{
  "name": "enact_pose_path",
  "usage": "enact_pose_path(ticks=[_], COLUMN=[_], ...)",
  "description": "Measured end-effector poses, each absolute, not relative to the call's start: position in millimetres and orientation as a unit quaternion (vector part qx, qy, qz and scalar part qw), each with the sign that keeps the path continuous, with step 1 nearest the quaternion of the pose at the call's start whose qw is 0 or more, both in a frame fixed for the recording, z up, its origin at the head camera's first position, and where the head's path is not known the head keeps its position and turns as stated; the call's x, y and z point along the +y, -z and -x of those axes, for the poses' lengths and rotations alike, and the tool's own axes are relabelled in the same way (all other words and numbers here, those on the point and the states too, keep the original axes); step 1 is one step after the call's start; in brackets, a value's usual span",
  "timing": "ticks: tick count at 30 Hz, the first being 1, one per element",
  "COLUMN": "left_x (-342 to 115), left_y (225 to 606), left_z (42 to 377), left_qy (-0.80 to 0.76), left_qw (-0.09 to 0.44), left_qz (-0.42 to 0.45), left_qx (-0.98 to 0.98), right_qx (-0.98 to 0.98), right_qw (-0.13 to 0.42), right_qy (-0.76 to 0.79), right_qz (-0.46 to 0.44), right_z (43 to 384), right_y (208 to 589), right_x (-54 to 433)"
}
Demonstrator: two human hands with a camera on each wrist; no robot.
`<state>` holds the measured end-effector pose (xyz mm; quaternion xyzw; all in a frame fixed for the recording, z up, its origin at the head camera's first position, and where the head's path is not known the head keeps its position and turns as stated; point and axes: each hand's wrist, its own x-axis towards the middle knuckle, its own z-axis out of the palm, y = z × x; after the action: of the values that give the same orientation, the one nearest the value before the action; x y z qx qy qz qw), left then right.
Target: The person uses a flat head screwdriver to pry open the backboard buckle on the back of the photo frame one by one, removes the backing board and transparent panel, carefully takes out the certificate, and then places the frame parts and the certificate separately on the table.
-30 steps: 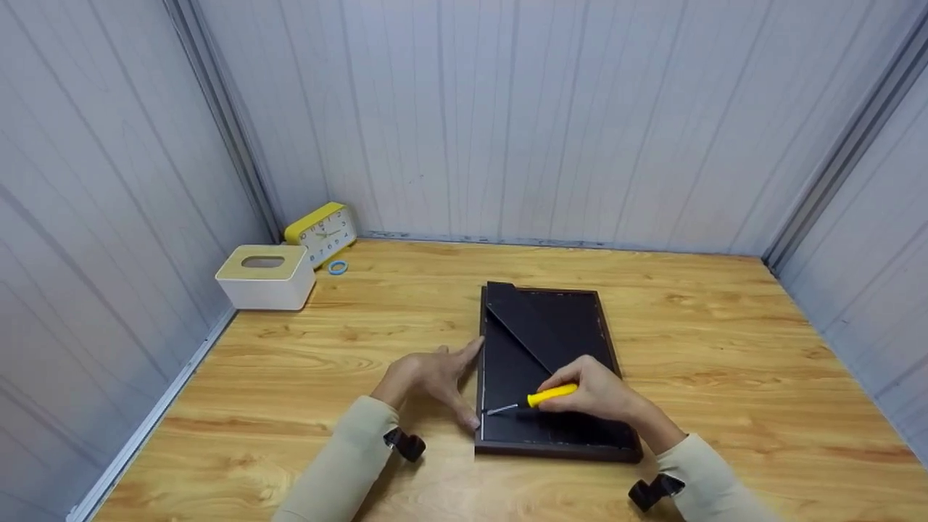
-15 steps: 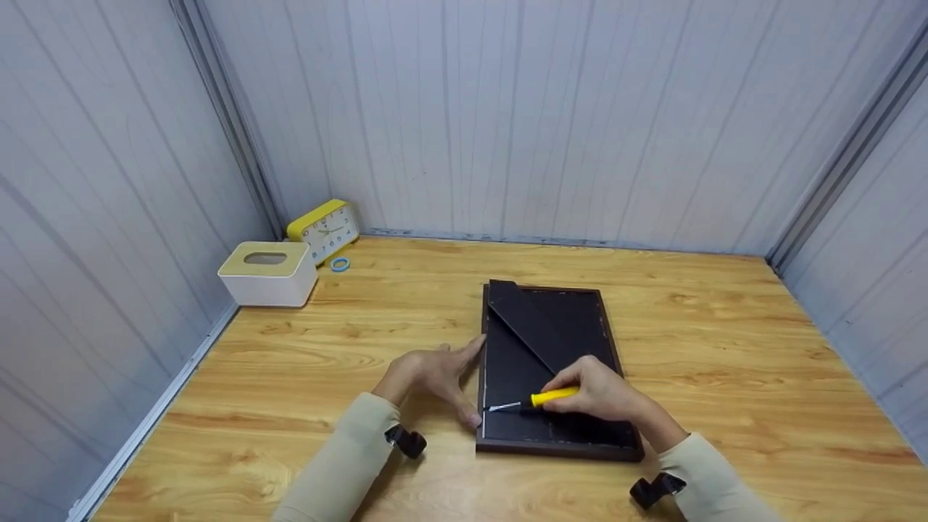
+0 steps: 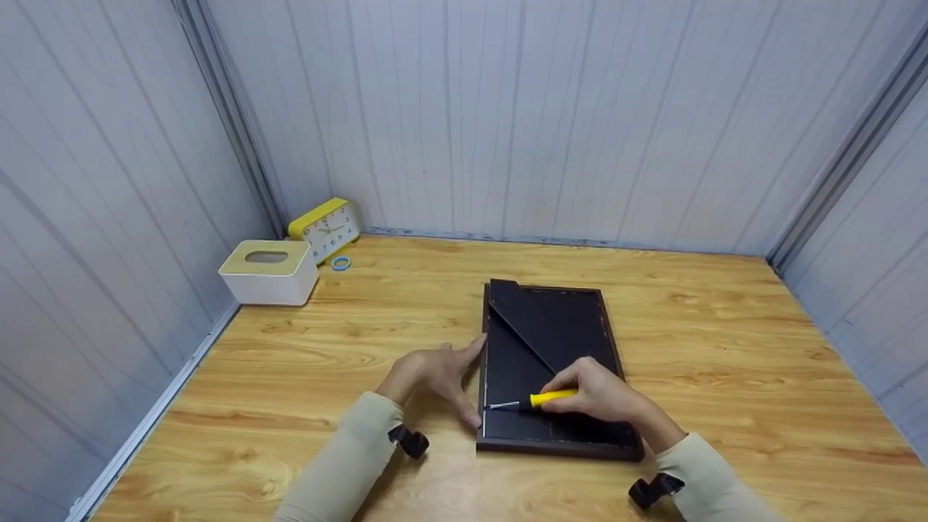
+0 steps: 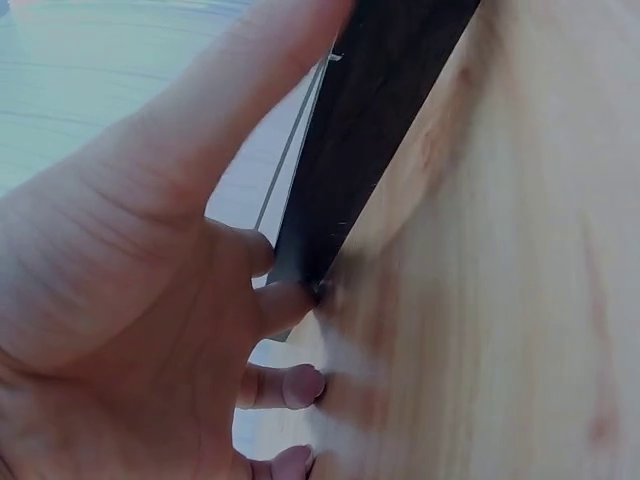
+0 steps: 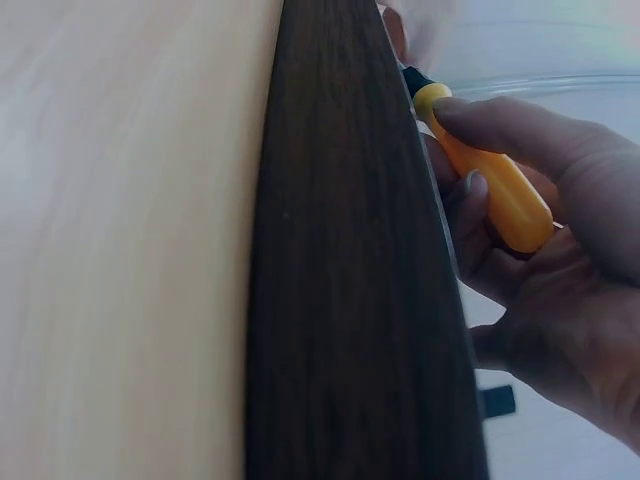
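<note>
A dark picture frame lies face down on the wooden table, its black backing facing up. A black stand flap runs slantwise across that backing. My right hand grips a yellow-handled screwdriver between thumb and fingers. Its metal shaft points left, with the tip at the inner left edge of the frame, near the lower corner. Along the outer left side, my left hand rests with thumb and fingers spread. In the left wrist view, extended fingers touch the frame's dark side.
At the back left stand a white tissue box with a wood-coloured lid and a yellow alarm clock. A small blue ring lies beside them. Pale panel walls close in the table at the back and both sides.
The screwdriver's shaft has levelled slightly, its tip staying at the frame's inner left edge. My left hand keeps its place, and the head view has shifted a little.
</note>
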<state>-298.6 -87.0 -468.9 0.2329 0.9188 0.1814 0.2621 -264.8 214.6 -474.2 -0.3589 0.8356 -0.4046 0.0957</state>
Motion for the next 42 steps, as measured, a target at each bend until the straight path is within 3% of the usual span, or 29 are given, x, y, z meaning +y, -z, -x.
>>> enact_pose_path(ticks=[10,22,29,37,42], left_x=[-84,-83,-84,-85,-84], left_y=[467,470,470,470,470], left_z=[297,297,297,298,298], left_qy=[-0.163,-0.175,-0.18,-0.175,-0.171], left_qw=[0.249,0.252,0.255,0.256,0.254], left_qz=[-0.225,-0.231,-0.239,-0.237,-0.241], left_qx=[0.928,0.923,0.919,0.921,0.921], right_qx=[0.838,0.85,0.848,0.707,0.709], right_qw=[0.049,-0.005,0.053,0.071,0.11], right_qy=[0.411,0.368,0.394,0.675,0.678], right_qz=[0.355,0.376,0.35,0.199,0.162], right_z=[260,250,258,319,342], right_y=[460,419,415,431,456], right_x=[197,127,144,189,195])
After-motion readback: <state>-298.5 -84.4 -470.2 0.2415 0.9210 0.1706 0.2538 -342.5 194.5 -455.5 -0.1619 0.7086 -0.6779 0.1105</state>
